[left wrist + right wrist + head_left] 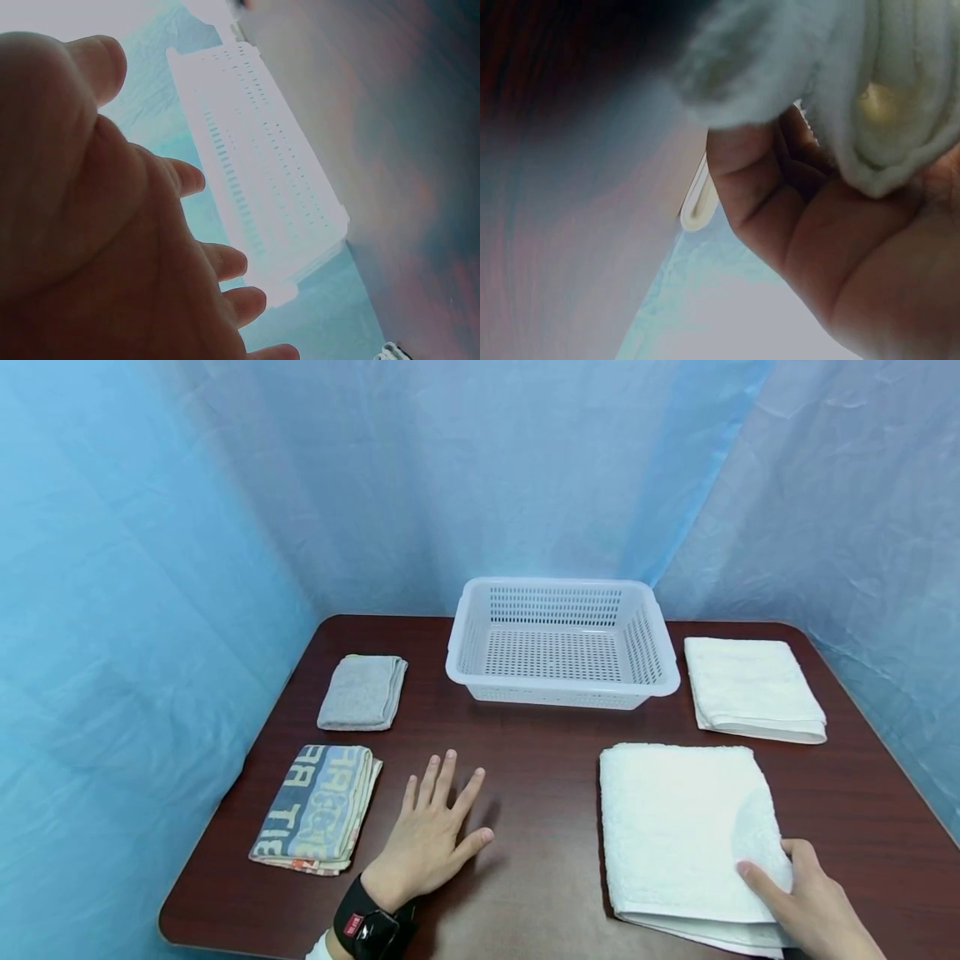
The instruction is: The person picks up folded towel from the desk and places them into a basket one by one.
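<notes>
My right hand (pixel 813 897) grips the right edge of a large folded white towel (pixel 682 835) at the front right of the table, thumb on top and fingers underneath. In the right wrist view the fingers curl round the thick folded layers of that towel (pixel 885 97). My left hand (pixel 431 839) hovers over the table's front middle with its fingers straight and spread, holding nothing. Just left of it lies a folded blue patterned towel (pixel 318 806) with pale lettering. The left wrist view shows the palm (pixel 97 225) and spread fingers, with the basket beyond them.
A white perforated plastic basket (pixel 562 681) stands at the back middle of the dark brown table (pixel 517 777). A small folded grey towel (pixel 362 693) lies at the back left, another folded white towel (pixel 753 685) at the back right. Blue curtains (pixel 480 468) surround the table.
</notes>
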A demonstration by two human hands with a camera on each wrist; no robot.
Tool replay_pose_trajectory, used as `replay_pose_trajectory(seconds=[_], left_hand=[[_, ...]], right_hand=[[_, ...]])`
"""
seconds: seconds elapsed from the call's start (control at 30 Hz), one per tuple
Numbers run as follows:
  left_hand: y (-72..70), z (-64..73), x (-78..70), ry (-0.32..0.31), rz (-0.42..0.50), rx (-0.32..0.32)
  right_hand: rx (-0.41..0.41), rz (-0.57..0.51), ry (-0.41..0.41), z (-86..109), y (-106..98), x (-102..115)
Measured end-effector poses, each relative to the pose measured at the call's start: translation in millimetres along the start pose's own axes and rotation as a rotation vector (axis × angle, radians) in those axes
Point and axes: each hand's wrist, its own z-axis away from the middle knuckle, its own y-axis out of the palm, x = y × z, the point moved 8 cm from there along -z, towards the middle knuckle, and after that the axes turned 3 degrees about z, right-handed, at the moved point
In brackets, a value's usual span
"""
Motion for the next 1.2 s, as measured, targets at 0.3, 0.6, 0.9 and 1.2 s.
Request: replay_pose_trajectory(seconds=[0.3,0.6,0.9,1.2], left_hand=[[0.9,0.7,1.7,-0.009,0.003,0.006],[2.5,0.6,2.0,-0.002,-0.008,0.007],[3.9,0.2,1.8,-0.001,0.002,0.011],[4.6,-3.2,2.1,-0.006,-0.001,0.013]], right_hand=[[-0.008,0.009,-0.024,0.7,2,8],[-0.020,0.019,-0.037,5.5,1,15],[-0.015,-0.003,-0.027,5.0,5,21],[-0.016,0.008,-0.026,7.8,4,28]])
